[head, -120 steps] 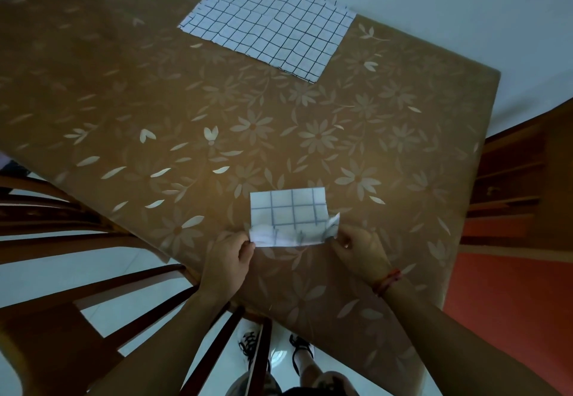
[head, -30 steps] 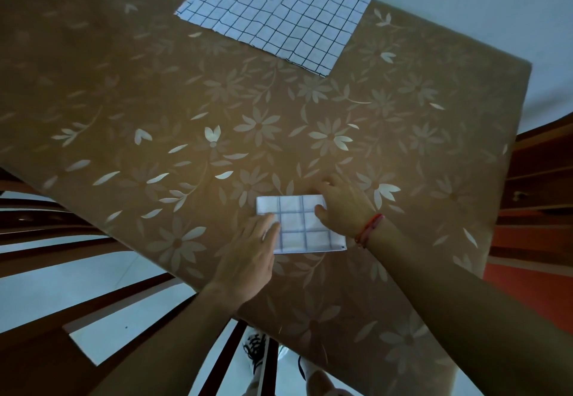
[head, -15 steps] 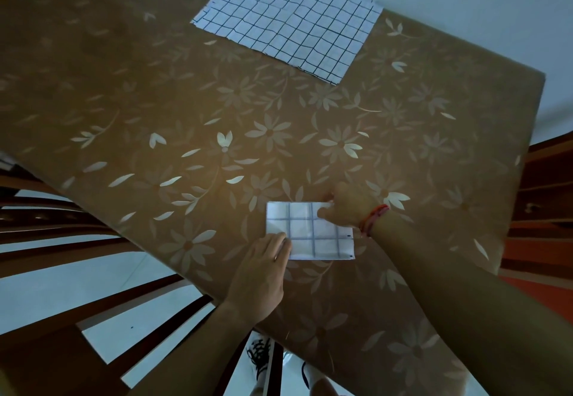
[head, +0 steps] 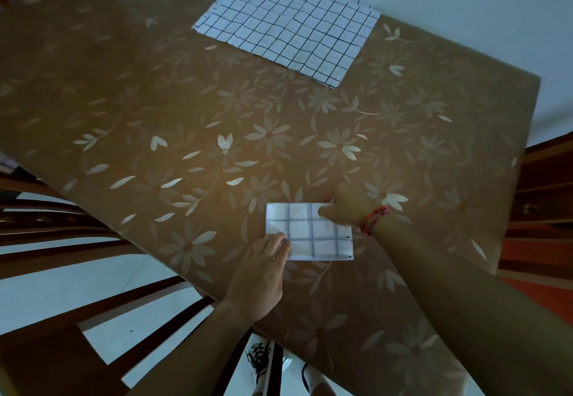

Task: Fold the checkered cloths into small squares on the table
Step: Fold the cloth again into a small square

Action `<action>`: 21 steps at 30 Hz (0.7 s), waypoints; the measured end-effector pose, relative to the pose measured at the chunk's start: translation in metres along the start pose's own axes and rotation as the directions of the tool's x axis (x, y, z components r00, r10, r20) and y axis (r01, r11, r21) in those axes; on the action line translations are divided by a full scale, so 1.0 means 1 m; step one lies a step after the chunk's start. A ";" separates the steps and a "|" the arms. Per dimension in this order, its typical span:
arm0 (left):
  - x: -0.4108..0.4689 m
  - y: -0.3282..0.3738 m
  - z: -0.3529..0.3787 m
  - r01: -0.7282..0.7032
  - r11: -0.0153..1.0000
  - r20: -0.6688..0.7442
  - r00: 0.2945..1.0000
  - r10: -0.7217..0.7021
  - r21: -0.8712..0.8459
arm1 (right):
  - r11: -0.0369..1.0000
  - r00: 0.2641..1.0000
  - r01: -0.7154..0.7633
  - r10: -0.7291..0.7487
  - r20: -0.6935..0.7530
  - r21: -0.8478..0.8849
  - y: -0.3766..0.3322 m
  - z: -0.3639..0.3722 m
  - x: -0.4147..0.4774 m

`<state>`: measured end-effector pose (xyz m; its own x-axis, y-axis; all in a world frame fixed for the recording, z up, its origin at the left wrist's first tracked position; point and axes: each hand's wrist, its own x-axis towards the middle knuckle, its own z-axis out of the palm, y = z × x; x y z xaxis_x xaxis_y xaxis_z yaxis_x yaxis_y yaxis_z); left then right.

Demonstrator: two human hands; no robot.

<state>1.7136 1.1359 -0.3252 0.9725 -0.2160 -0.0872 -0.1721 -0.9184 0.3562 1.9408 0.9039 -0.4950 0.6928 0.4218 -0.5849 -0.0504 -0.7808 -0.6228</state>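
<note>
2 checkered cloths (1 folded cloth (head: 313, 234), 1 flat cloth (head: 288, 28)), 2 hands (head: 259, 274) (head: 347, 206), 1 table (head: 155, 100), 1 red wristband (head: 373, 218)

Your left hand (head: 260, 274) covers the near left corner of the folded cloth (head: 313, 234). Your right hand (head: 347, 206) hides its far right corner, and its fingers lie behind the knuckles, so you cannot tell whether they pinch the edge. The table (head: 155, 100) runs off the left and bottom edges, and its near edge hides most of your shoes (head: 259, 361).
</note>
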 end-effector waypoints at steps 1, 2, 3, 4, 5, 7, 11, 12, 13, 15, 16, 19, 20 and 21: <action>0.000 -0.001 0.000 -0.002 1.000 -0.008 1.000 0.002 -0.003 | 0.998 0.996 -0.062 0.061 -0.059 0.001 -0.068 -0.016 -0.051; 0.000 -0.001 0.001 0.000 1.000 -0.016 1.000 0.000 -0.006 | 0.994 0.991 -0.109 0.110 -0.074 0.018 -0.098 -0.022 -0.079; -0.001 -0.001 0.000 0.004 1.000 -0.024 1.000 -0.004 -0.005 | 0.994 0.991 -0.111 0.110 -0.074 -0.008 -0.115 -0.028 -0.094; -0.001 -0.001 0.000 0.008 1.000 -0.032 0.999 -0.008 -0.003 | 0.994 0.989 -0.099 0.093 -0.119 -0.045 -0.117 -0.027 -0.102; -0.001 -0.001 0.000 0.009 1.000 -0.037 0.999 -0.009 0.001 | 0.987 0.985 -0.120 0.106 -0.133 -0.104 -0.133 -0.033 -0.118; -0.002 0.002 -0.001 0.001 1.000 -0.044 0.999 0.000 0.006 | 0.989 0.977 -0.140 0.129 -0.173 -0.055 -0.146 -0.040 -0.144; -0.004 0.009 0.000 -0.033 0.999 -0.073 0.997 0.035 0.024 | 0.973 0.954 -0.170 0.202 -0.223 0.154 -0.127 -0.031 -0.171; -0.004 0.011 0.000 -0.039 0.999 -0.079 0.996 0.042 0.029 | 0.956 0.944 -0.182 0.236 -0.231 0.231 -0.125 -0.028 -0.179; -0.005 0.013 0.001 -0.041 0.998 -0.081 0.996 0.044 0.038 | 0.933 0.935 -0.187 0.265 -0.236 0.309 -0.123 -0.026 -0.186; -0.006 0.017 0.004 -0.032 0.998 -0.073 0.997 0.036 0.061 | 0.875 0.920 -0.199 0.322 -0.223 0.442 -0.118 -0.019 -0.197; -0.007 0.019 0.005 -0.022 0.997 -0.068 0.997 0.027 0.071 | 0.829 0.913 -0.215 0.359 -0.195 0.516 -0.115 -0.014 -0.202; -0.009 0.024 0.007 -0.011 0.996 -0.094 0.995 0.019 0.090 | 0.658 0.884 -0.253 0.455 -0.107 0.709 -0.112 0.002 -0.213; -0.010 0.026 0.007 -0.019 0.995 -0.106 0.994 0.029 0.093 | 0.615 0.876 -0.267 0.475 -0.078 0.742 -0.113 0.006 -0.217; -0.011 0.028 0.007 -0.030 0.995 -0.116 0.992 0.041 0.093 | 0.572 0.874 -0.277 0.483 -0.044 0.772 -0.112 0.011 -0.219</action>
<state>1.6967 1.1103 -0.3212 0.9763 -0.2136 0.0363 -0.2153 -0.9383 0.2707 1.7866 0.9042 -0.3033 0.6135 -0.0288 -0.7892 -0.7760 -0.2075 -0.5957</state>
